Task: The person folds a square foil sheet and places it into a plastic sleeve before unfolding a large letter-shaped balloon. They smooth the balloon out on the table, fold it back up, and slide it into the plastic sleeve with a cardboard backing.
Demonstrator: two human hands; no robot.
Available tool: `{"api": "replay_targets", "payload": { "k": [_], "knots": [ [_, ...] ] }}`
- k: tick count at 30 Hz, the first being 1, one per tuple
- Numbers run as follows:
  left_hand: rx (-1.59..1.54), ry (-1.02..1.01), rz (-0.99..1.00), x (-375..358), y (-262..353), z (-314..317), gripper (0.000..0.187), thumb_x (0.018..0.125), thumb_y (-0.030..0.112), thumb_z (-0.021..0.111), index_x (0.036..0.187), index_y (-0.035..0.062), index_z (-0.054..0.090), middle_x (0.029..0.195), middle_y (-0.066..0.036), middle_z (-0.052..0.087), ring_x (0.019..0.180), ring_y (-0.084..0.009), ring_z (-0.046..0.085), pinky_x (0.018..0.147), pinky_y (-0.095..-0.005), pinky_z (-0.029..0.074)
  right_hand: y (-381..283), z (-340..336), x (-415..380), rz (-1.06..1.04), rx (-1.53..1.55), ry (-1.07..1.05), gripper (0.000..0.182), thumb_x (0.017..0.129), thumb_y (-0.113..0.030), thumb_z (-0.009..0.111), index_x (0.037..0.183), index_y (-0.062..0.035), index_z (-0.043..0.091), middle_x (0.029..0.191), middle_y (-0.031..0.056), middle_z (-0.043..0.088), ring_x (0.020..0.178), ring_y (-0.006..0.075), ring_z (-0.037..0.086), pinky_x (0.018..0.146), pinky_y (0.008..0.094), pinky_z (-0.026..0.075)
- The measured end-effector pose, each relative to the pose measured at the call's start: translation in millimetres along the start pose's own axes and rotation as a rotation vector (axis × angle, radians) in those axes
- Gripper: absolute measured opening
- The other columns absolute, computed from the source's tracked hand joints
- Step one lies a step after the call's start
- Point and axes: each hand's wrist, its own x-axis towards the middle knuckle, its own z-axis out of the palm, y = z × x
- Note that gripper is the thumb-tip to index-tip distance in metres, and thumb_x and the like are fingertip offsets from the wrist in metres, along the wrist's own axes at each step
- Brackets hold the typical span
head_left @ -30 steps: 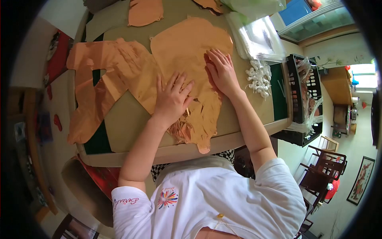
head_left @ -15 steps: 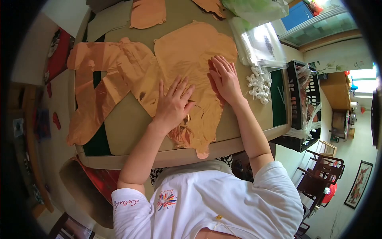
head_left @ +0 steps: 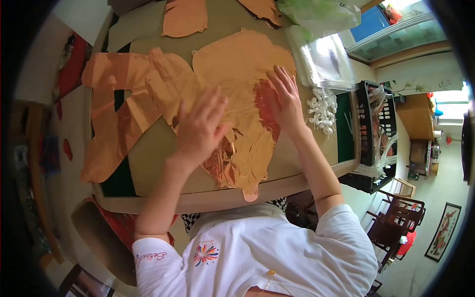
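Note:
A large, flat rose-gold foil balloon [head_left: 237, 64] lies spread on the table, its lower part crinkled and narrowing to a small tab near the front edge. My right hand [head_left: 288, 101] rests on its right border, fingers stretched out beside a redder, shiny patch of foil. Over the balloon's left side is my left hand [head_left: 200, 131], blurred, its fingers spread and nothing in them. To the left, a second foil piece [head_left: 116, 119] with a small cut-out lies flat and meets the large one.
More foil pieces [head_left: 185, 17] lie at the far edge. Clear plastic bags [head_left: 321, 57] and a bunch of white ties or ribbon [head_left: 321, 110] sit at the right. Beyond the table's right edge stands a black crate [head_left: 366, 128] with plastic inside.
My left hand has moved left across the foil and is blurred now. My right hand has shifted slightly right, showing more of the reddish foil beside it.

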Motion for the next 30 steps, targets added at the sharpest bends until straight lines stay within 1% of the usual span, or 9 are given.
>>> {"api": "replay_targets", "payload": {
  "k": [4, 6, 8, 11, 14, 16, 22, 26, 30],
  "knots": [
    [0.131, 0.008, 0.013, 42.1, -66.0, -30.4, 0.036, 0.091, 0.018, 0.061, 0.126, 0.0069, 0.058, 0.134, -0.010, 0.054, 0.130, -0.0254, 0.047, 0.112, -0.0504, 0.028, -27.4, -3.8, 52.2, -0.163, -0.005, -0.136, 0.043, 0.092, -0.019, 0.059, 0.134, -0.0091, 0.051, 0.141, 0.0168, 0.048, 0.134, 0.0320, 0.042, 0.113, 0.0506, 0.029],
    [0.282, 0.144, 0.047, 72.0, -104.6, -29.9, 0.029, 0.094, 0.012, 0.053, 0.121, 0.0033, 0.058, 0.130, -0.010, 0.057, 0.121, -0.0321, 0.052, 0.102, -0.0419, 0.042, -30.3, 24.9, 87.8, -0.210, 0.040, -0.152, 0.043, 0.091, -0.017, 0.059, 0.132, -0.0085, 0.052, 0.140, 0.0157, 0.048, 0.133, 0.0315, 0.042, 0.112, 0.0505, 0.030],
    [0.249, -0.225, -0.210, 115.7, -105.5, -54.5, 0.030, 0.095, 0.010, 0.045, 0.122, 0.0032, 0.058, 0.129, -0.010, 0.057, 0.122, -0.0313, 0.051, 0.101, -0.0395, 0.043, -30.8, 57.2, 123.1, -0.266, 0.042, -0.151, 0.042, 0.090, -0.015, 0.058, 0.131, -0.0090, 0.053, 0.139, 0.0147, 0.050, 0.131, 0.0316, 0.044, 0.111, 0.0490, 0.033],
    [0.249, 0.065, -0.010, 136.6, -165.4, -10.9, 0.029, 0.094, 0.007, 0.041, 0.116, 0.0029, 0.059, 0.121, -0.011, 0.059, 0.116, -0.0305, 0.053, 0.096, -0.0394, 0.046, -27.8, 109.8, 176.8, -0.380, 0.032, -0.109, 0.041, 0.090, -0.010, 0.055, 0.131, -0.0109, 0.055, 0.136, 0.0136, 0.053, 0.125, 0.0320, 0.048, 0.107, 0.0459, 0.037],
    [0.320, 0.009, 0.042, 149.8, -182.3, 2.8, 0.026, 0.093, 0.008, 0.041, 0.110, 0.0019, 0.059, 0.116, -0.013, 0.058, 0.111, -0.0299, 0.055, 0.092, -0.0388, 0.047, -18.2, 153.4, 200.8, -0.410, 0.079, -0.118, 0.040, 0.088, -0.010, 0.054, 0.128, -0.0109, 0.056, 0.132, 0.0126, 0.055, 0.121, 0.0304, 0.051, 0.107, 0.0466, 0.037],
    [0.280, 0.021, -0.044, 160.5, -175.2, 1.4, 0.021, 0.091, 0.008, 0.045, 0.103, 0.0018, 0.061, 0.109, -0.014, 0.060, 0.106, -0.0308, 0.057, 0.089, -0.0397, 0.048, -16.0, 157.7, 206.6, -0.333, 0.068, -0.212, 0.039, 0.086, -0.013, 0.056, 0.125, -0.0091, 0.057, 0.124, 0.0114, 0.059, 0.118, 0.0287, 0.055, 0.109, 0.0482, 0.035],
    [0.265, 0.102, -0.058, 185.7, -199.2, 12.8, 0.012, 0.087, 0.011, 0.056, 0.091, 0.0034, 0.064, 0.091, -0.014, 0.064, 0.091, -0.0347, 0.061, 0.079, -0.0438, 0.050, -7.1, 171.1, 221.3, -0.368, 0.043, -0.087, 0.024, 0.091, -0.020, 0.052, 0.108, -0.0100, 0.065, 0.102, 0.0110, 0.067, 0.099, 0.0306, 0.063, 0.104, 0.0502, 0.039],
    [0.033, 0.111, -0.262, 193.4, -187.2, -2.5, 0.010, 0.084, 0.010, 0.058, 0.090, 0.0065, 0.066, 0.092, -0.011, 0.065, 0.096, -0.0308, 0.062, 0.078, -0.0436, 0.052, -16.0, 164.4, 228.5, -0.311, 0.007, -0.072, 0.024, 0.091, -0.023, 0.053, 0.102, -0.0079, 0.068, 0.095, 0.0123, 0.069, 0.091, 0.0335, 0.063, 0.083, 0.0429, 0.050],
    [0.113, 0.300, -0.162, 194.7, -213.6, 20.9, 0.016, 0.082, 0.014, 0.068, 0.095, 0.0063, 0.061, 0.096, -0.013, 0.064, 0.091, -0.0358, 0.061, 0.079, -0.0453, 0.049, -18.5, 166.5, 236.7, -0.109, 0.075, -0.064, 0.026, 0.092, -0.025, 0.052, 0.098, -0.0061, 0.069, 0.085, 0.0157, 0.069, 0.080, 0.0354, 0.064, 0.074, 0.0426, 0.052]
  ]
}}
